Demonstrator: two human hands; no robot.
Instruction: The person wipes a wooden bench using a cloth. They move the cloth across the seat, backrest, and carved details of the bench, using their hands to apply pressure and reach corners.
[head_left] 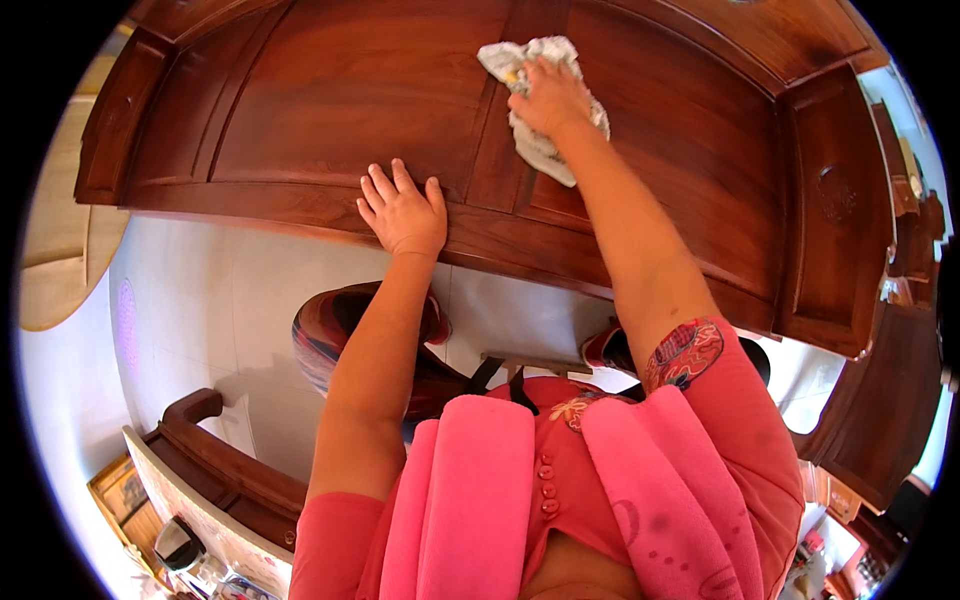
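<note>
A dark reddish-brown wooden bench (350, 90) with a panelled seat and raised arms spans the upper part of the view. My left hand (405, 212) rests flat on the seat's front rail, fingers spread, holding nothing. Farther out and to the right, my right hand (552, 97) presses a crumpled white-grey cloth (545, 150) onto the seat, fingers bent over it. The cloth covers part of the crosspiece between two seat panels and shows a small yellow patch near my fingers. Part of it is hidden under the hand.
Pale tiled floor (250, 300) lies below the bench's front edge. Another dark wooden seat (230, 455) stands behind on the left, and a light wooden piece (60, 240) at the far left. More dark wooden furniture (870, 400) is close on the right. A pink towel (475, 490) hangs over my chest.
</note>
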